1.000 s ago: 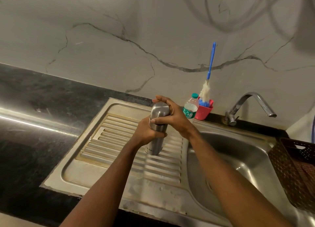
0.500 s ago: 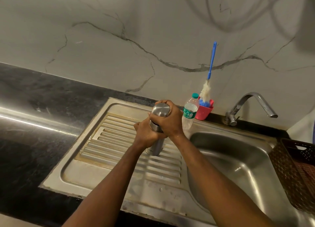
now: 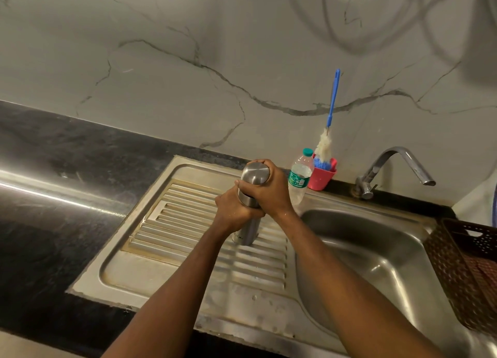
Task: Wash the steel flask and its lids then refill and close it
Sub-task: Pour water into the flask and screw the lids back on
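- The flask (image 3: 248, 231) stands upright on the ribbed drainer (image 3: 188, 223), left of the basin (image 3: 376, 250), with its long axis vertical and its base on the ribs.
- My left hand (image 3: 234, 209) is wrapped round the middle of the body and steadies it.
- My right hand (image 3: 266, 193) is curled over the lid (image 3: 254, 173) at the top, fingers round its side. Both hands are on the flask, right stacked above left.
- The coming move is a twist about that upright axis: right turns, left holds against it. The lid is on; I cannot tell from here whether it is tight or part-turned, or whether there is anything in the flask.
- Just right of the flask, at the far rim, a capped plastic bottle (image 3: 300, 177) stands; how full it is I cannot tell.
- Beside that, a red cup (image 3: 321, 178) holds a brush (image 3: 332, 102), head down, blue handle up against the wall.
- The tap (image 3: 398, 164) is further right, its spout over the basin, with no water showing.
- A brown basket (image 3: 468, 271) sits at the far right; something reddish is inside that I cannot make out.
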